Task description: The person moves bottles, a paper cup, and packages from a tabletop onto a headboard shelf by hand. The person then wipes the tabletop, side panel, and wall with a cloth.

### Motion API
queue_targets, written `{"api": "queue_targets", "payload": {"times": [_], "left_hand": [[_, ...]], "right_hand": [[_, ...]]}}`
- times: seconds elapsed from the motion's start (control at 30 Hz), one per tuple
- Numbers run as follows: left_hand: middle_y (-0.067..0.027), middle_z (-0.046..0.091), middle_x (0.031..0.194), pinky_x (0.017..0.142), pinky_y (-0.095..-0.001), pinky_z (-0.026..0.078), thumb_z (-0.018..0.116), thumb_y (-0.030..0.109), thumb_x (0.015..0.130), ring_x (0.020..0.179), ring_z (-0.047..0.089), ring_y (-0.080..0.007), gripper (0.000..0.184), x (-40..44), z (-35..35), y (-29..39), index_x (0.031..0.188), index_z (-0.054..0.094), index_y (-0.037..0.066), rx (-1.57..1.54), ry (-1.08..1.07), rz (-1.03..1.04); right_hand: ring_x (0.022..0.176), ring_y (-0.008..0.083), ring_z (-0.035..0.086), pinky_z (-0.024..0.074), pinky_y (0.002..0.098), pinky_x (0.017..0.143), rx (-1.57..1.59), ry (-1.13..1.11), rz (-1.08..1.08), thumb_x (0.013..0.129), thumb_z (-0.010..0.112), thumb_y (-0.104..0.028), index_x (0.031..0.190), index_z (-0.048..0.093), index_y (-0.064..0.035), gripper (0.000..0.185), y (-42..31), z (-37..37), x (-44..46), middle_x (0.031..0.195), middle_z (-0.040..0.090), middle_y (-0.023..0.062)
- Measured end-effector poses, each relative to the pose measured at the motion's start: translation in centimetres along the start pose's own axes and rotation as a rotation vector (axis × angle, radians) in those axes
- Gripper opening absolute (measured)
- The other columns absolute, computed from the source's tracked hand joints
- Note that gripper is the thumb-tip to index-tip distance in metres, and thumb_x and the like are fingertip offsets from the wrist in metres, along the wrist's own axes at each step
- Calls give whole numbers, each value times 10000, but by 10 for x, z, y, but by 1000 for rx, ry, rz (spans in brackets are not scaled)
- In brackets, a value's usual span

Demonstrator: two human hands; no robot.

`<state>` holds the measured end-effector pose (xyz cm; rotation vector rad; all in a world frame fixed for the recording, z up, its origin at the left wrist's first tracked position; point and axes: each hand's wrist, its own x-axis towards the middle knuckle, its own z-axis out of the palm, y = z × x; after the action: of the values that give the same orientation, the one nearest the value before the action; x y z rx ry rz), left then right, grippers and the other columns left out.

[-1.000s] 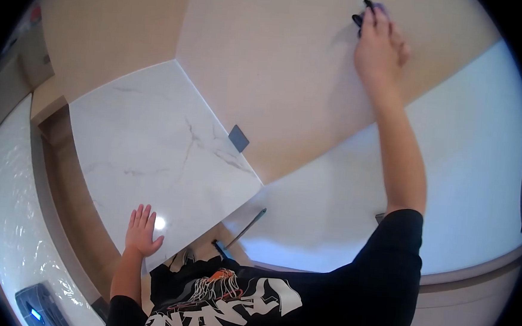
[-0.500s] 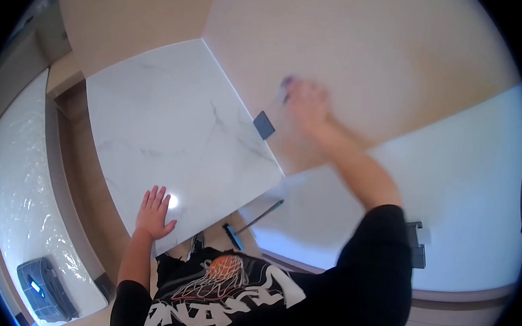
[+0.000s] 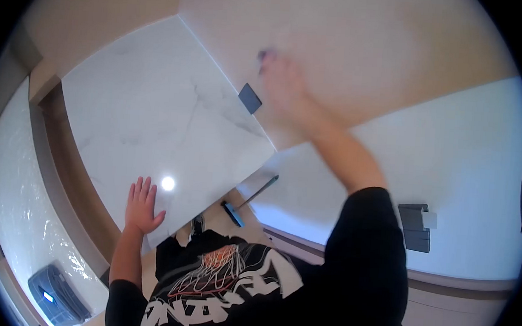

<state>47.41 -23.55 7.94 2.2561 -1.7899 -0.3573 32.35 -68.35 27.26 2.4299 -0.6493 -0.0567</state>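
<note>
My left hand [image 3: 143, 208] lies flat, fingers stretched, on the near left part of a white marble-look countertop [image 3: 151, 102] with grey veins. Raised against the beige wall panel [image 3: 369, 50], my right hand [image 3: 282, 83] is smeared by motion. At its fingertips shows a small dark item [image 3: 264, 55], too blurred to name; the fingers appear closed on it. Just below this hand, a dark grey square plate [image 3: 250, 98] sits at the seam between countertop and wall panel.
On the right is a white surface [image 3: 441, 156] with a grey fitting [image 3: 415, 227] on it. A blue broom [image 3: 234, 214] lies below the counter edge. At lower left, a dark grey case [image 3: 59, 294] with a lit display rests on a plastic-covered white surface [image 3: 18, 172].
My right hand has shifted slightly along the wall panel, still blurred. My left hand stays flat on the countertop. The whole view has shifted a little with my head.
</note>
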Motion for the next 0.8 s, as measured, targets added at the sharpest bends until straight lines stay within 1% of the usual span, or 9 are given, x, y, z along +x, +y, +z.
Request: {"api": "queue_targets", "payload": {"times": [0.2, 0.3, 0.43, 0.47, 0.53, 0.63, 0.7, 0.73, 0.8], "left_hand": [[-184, 278, 1547, 1187, -525, 128, 650, 394, 746, 1456, 178, -387, 761, -1, -2, 4, 1367, 455, 0, 16, 8, -14], [-177, 280, 1547, 1189, -517, 128, 648, 393, 746, 1459, 176, -379, 758, 2, -8, 4, 1365, 459, -1, 8, 0, -34], [-194, 287, 1539, 1187, -520, 130, 658, 375, 724, 1455, 178, -392, 768, 0, -5, 3, 1356, 452, -10, -7, 43, -15], [-206, 291, 1533, 1184, -525, 134, 664, 365, 714, 1451, 184, -402, 774, -2, -4, 2, 1353, 448, -14, -12, 61, -3], [-207, 291, 1533, 1183, -526, 135, 663, 369, 717, 1451, 184, -402, 782, -2, 7, -2, 1361, 441, -16, -12, 95, -19], [-216, 291, 1529, 1179, -538, 137, 661, 377, 720, 1448, 182, -414, 795, -5, 18, -6, 1371, 433, -18, -7, 139, 0], [-226, 289, 1527, 1174, -551, 136, 661, 384, 722, 1446, 180, -425, 802, 0, 19, -8, 1375, 429, -21, -6, 147, 18], [-232, 287, 1526, 1172, -557, 135, 660, 389, 724, 1445, 179, -430, 805, 1, 20, -10, 1375, 428, -22, -10, 138, 23], [-251, 268, 1530, 1165, -580, 124, 649, 417, 739, 1438, 172, -460, 815, -2, 21, -13, 1380, 418, -31, 14, 125, 57]], "right_hand": [[1138, 243, 472, 388, 382, 884, -186, 262, -279, 840, 520, -218, 1240, 597, -3, 461, -41, 92, -45, 1305, 534, 94], [1102, 251, 484, 401, 412, 875, -192, 292, -117, 840, 527, -216, 1193, 610, -16, 414, 6, 10, -1, 1234, 562, 90], [818, 277, 638, 464, 455, 501, -427, 532, 222, 890, 507, -185, 1155, 595, -117, 288, 131, -156, 73, 968, 643, 71], [912, 330, 628, 489, 505, 634, -221, 197, 332, 917, 472, -202, 1138, 591, -100, 271, 175, -184, 100, 1004, 642, 131], [1201, 307, 488, 396, 463, 963, -274, 672, 445, 974, 414, -181, 1380, 464, -68, 424, 157, -248, 82, 1388, 479, 100], [1204, 302, 482, 383, 469, 976, -249, 639, 416, 965, 438, -178, 1393, 449, -63, 443, 143, -206, 98, 1417, 454, 84], [987, 355, 598, 467, 521, 787, 268, 600, 319, 948, 419, -217, 1117, 583, -65, 280, 90, -153, 91, 1050, 629, 177], [1034, 365, 573, 425, 521, 880, 307, 456, 266, 966, 387, -222, 1108, 585, -74, 286, 56, -117, 81, 1088, 611, 199], [1003, 282, 567, 462, 439, 844, -178, 233, -118, 887, 490, -189, 1060, 584, -64, 234, -6, 11, 51, 1113, 602, 128]]}}
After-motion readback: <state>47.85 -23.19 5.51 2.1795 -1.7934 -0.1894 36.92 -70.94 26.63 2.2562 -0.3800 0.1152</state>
